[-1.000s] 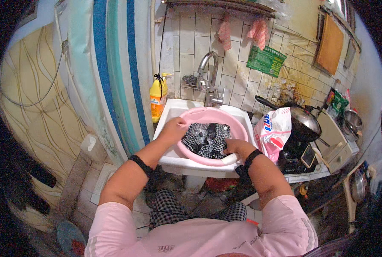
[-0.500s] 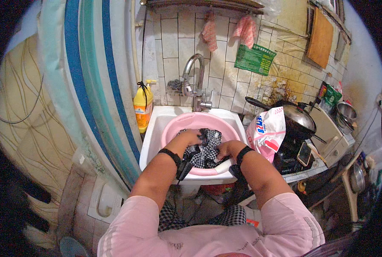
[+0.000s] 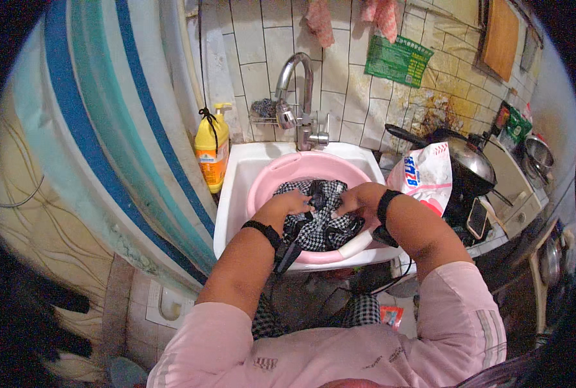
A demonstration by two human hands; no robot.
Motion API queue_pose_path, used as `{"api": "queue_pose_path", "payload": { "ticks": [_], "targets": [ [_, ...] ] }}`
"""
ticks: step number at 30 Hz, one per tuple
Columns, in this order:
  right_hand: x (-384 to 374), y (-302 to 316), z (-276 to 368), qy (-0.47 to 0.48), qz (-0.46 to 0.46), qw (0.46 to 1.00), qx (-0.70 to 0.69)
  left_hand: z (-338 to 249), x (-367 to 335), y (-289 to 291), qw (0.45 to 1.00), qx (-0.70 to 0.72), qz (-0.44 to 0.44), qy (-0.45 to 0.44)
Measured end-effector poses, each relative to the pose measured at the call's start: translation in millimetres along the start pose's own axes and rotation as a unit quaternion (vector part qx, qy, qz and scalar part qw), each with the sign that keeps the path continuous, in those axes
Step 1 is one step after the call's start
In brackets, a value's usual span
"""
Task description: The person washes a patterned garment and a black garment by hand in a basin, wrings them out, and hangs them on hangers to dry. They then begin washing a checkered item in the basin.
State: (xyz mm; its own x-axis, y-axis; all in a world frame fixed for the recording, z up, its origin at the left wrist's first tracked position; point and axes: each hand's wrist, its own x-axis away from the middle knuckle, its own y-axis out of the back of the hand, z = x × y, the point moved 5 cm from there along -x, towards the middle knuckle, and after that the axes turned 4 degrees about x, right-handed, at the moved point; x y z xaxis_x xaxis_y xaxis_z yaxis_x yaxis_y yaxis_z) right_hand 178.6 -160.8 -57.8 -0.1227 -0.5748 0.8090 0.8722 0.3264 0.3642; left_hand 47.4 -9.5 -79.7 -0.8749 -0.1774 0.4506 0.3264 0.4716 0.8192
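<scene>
A pink basin (image 3: pixel 259 187) sits in the white sink, with a wet-looking black-and-white checked garment (image 3: pixel 322 226) bunched up inside it. My left hand (image 3: pixel 294 202) is on the garment's left part, its fingers curled into the fabric. On the upper right part, my right hand (image 3: pixel 354 198) grips a fold, with its fingertips partly hidden in the cloth. Dark straps circle both wrists. A whitish, elongated piece (image 3: pixel 356 244) shows at the basin's near right rim; its kind is unclear.
A chrome faucet (image 3: pixel 306 97) arches over the sink (image 3: pixel 233 178). Left of it stands a yellow pump bottle (image 3: pixel 212 152). A white bag (image 3: pixel 420 174), a lidded wok (image 3: pixel 472 168) and a phone (image 3: pixel 477 218) are to the right. A striped curtain (image 3: pixel 117 129) hangs at the left.
The view has shifted, so the sink appears slightly larger. My right hand has moved up and over the garment, and the cloth's folds lie differently. My left hand stays on the cloth.
</scene>
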Motion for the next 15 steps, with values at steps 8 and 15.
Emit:
{"api": "queue_pose_path", "payload": {
  "ticks": [8,15],
  "targets": [
    [26,-5,-2,0.079,0.001,0.997,0.009,16,-1,-9,0.996,0.053,-0.056,0.055],
    [8,-4,48,0.230,-0.129,0.909,0.323,36,38,-7,0.991,0.062,-0.071,0.099]
  ]
}}
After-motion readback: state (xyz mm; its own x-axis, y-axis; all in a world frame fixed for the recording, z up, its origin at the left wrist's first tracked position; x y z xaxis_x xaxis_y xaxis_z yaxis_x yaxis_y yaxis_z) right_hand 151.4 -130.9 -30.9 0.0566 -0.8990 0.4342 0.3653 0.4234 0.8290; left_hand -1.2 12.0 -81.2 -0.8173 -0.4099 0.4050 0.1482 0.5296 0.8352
